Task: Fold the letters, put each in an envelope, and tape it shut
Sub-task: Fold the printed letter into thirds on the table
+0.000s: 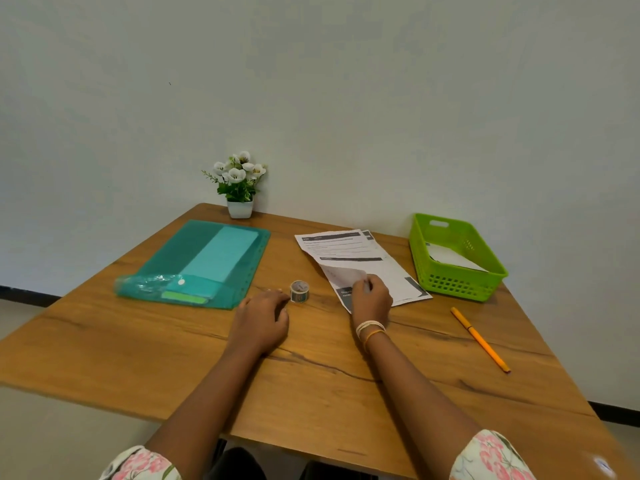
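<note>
On the table (104,341), the letters (360,261) lie right of centre, long axis running far-left to near-right. Your right hand (371,299) pinches the top sheet's near corner, lifting it. Your left hand (263,317) rests loosely curled, holding nothing, just beside the tape (299,291). The print is unreadable.

Soft, even light is filling the view, shadows staying faint (wide-angle bending is curving the edges), detail slightly soft.

Wooden table (138,344): folder (194,268), letters (360,261), tape (299,291), basket (457,282), pen (479,338), plant (239,183).
</note>
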`<state>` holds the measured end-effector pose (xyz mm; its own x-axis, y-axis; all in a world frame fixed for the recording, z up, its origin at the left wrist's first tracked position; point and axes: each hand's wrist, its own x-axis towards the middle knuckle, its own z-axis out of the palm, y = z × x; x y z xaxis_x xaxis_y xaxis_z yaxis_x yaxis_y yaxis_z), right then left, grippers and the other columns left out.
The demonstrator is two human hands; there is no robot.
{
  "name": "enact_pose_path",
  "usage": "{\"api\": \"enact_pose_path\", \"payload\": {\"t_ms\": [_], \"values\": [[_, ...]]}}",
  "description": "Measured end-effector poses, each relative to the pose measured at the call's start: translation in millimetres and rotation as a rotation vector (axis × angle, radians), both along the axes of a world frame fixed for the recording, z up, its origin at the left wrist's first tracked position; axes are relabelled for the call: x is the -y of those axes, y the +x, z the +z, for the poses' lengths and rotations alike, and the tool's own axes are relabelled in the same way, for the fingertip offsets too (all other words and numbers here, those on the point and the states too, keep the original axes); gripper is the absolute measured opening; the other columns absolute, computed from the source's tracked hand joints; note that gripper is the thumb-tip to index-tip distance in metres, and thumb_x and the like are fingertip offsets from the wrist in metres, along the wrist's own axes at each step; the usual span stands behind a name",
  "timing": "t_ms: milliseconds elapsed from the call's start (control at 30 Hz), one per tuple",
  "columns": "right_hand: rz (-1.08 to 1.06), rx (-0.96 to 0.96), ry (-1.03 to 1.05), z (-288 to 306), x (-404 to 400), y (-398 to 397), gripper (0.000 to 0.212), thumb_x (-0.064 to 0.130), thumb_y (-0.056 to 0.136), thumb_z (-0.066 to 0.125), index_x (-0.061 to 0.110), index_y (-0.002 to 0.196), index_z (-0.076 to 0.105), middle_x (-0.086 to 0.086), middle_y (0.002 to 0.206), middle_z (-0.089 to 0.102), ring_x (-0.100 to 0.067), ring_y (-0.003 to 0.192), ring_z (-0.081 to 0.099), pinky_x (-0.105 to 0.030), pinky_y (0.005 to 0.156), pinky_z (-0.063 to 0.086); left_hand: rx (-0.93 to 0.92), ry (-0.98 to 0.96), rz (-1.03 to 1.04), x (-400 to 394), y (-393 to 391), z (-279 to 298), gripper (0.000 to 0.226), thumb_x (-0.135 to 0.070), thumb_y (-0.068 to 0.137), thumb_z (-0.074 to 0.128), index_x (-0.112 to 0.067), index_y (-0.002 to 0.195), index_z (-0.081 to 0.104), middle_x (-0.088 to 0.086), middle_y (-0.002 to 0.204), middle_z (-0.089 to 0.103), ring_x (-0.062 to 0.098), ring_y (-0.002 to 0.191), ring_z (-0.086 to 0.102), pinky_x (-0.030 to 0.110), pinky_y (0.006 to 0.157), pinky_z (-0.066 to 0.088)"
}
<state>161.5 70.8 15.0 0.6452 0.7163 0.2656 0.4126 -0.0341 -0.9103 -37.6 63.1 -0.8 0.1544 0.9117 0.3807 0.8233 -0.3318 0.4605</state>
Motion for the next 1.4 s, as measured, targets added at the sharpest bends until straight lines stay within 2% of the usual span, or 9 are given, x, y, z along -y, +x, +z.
{"api": "enact_pose_path", "payload": {"t_ms": [200, 467, 567, 767, 900, 1067, 1167, 1267, 1400], "values": [[-0.070, -0.181, 0.128, -1, 37, 33, 0.016, 0.005, 0.088, 0.052, 0.002, 0.076, 0.062, -0.009, 0.074, 0.058, -0.018, 0.065, 0.048, -0.024, 0.051, 0.036, 0.086, -0.063, -0.017, 7, -2, 6, 0.026, -0.028, 0.089, 0.058, -0.024, 0.113, 0.068, -0.004, 0.113, 0.068, 0.015, 0.102, 0.060, 0.032, 0.085, 0.048], [0.100, -0.276, 0.133, -12, 77, 84, 0.014, 0.008, 0.060, 0.043, -0.001, 0.061, 0.054, -0.009, 0.063, 0.040, -0.020, 0.066, 0.035, -0.032, 0.061, 0.028, 0.735, -0.182, -0.037, 14, -12, 12, 0.027, -0.023, 0.100, 0.047, -0.019, 0.086, 0.070, 0.000, 0.084, 0.071, 0.023, 0.085, 0.066, 0.027, 0.064, 0.045], [0.204, -0.141, 0.085, -18, 89, 100, 0.016, 0.010, 0.060, 0.044, -0.006, 0.057, 0.047, -0.012, 0.061, 0.040, -0.022, 0.063, 0.037, -0.035, 0.059, 0.029, 0.849, -0.276, -0.044, 24, -15, 16, 0.047, -0.041, 0.103, 0.030, -0.015, 0.098, 0.069, 0.007, 0.079, 0.074, 0.021, 0.074, 0.071, 0.030, 0.064, 0.052], [0.375, 0.039, -0.023, -19, 109, 113, 0.026, 0.019, 0.062, 0.046, -0.004, 0.054, 0.053, -0.028, 0.058, 0.050, -0.026, 0.058, 0.047, -0.036, 0.055, 0.037, 0.802, -0.312, -0.086, 37, -21, 18, 0.029, -0.028, 0.098, 0.051, -0.018, 0.124, 0.057, 0.003, 0.084, 0.072, 0.013, 0.071, 0.072, 0.026, 0.054, 0.053], [0.463, 0.069, -0.072, 0, 122, 102, 0.030, 0.015, 0.065, 0.039, 0.002, 0.051, 0.062, -0.015, 0.059, 0.061, -0.016, 0.061, 0.055, -0.028, 0.057, 0.043, 0.643, -0.323, -0.090, 41, -20, 19, 0.041, -0.008, 0.090, 0.058, -0.018, 0.130, 0.051, 0.002, 0.076, 0.071, 0.013, 0.068, 0.071, 0.023, 0.047, 0.050], [0.374, 0.269, -0.281, 12, 107, 82, 0.039, 0.034, 0.075, 0.036, 0.016, 0.068, 0.069, -0.001, 0.077, 0.071, -0.020, 0.077, 0.063, -0.039, 0.071, 0.053, 0.549, -0.307, -0.091, 40, -20, 16, 0.044, -0.006, 0.088, 0.056, -0.017, 0.131, 0.053, 0.007, 0.063, 0.066, 0.023, 0.060, 0.067, 0.037, 0.054, 0.051], [0.301, 0.642, -0.399, 19, 97, 54, 0.042, 0.042, 0.087, 0.038, 0.018, 0.102, 0.067, -0.006, 0.107, 0.069, -0.025, 0.096, 0.062, -0.038, 0.085, 0.051, 0.526, -0.300, -0.118, 36, -20, 11, 0.049, -0.008, 0.089, 0.055, -0.021, 0.136, 0.049, 0.004, 0.066, 0.068, 0.015, 0.058, 0.066, 0.031, 0.049, 0.049], [0.358, 0.961, -0.528, 7, 87, 23, 0.052, 0.049, 0.092, 0.040, 0.023, 0.137, 0.043, -0.006, 0.134, 0.053, -0.026, 0.119, 0.053, -0.043, 0.101, 0.041, 0.543, -0.313, -0.186, 32, -22, 8, 0.048, -0.014, 0.094, 0.050, -0.030, 0.139, 0.045, 0.005, 0.083, 0.072, 0.020, 0.070, 0.070, 0.041, 0.057, 0.056], [0.395, 1.011, -0.694, -18, 86, -1, 0.057, 0.051, 0.096, 0.026, 0.027, 0.147, 0.023, -0.007, 0.152, 0.029, -0.031, 0.138, 0.030, -0.054, 0.109, 0.027, 0.617, -0.295, -0.179, 28, -21, 6, 0.042, -0.022, 0.101, 0.040, -0.033, 0.142, 0.039, 0.003, 0.093, 0.070, 0.019, 0.081, 0.069, 0.040, 0.071, 0.056]]}}
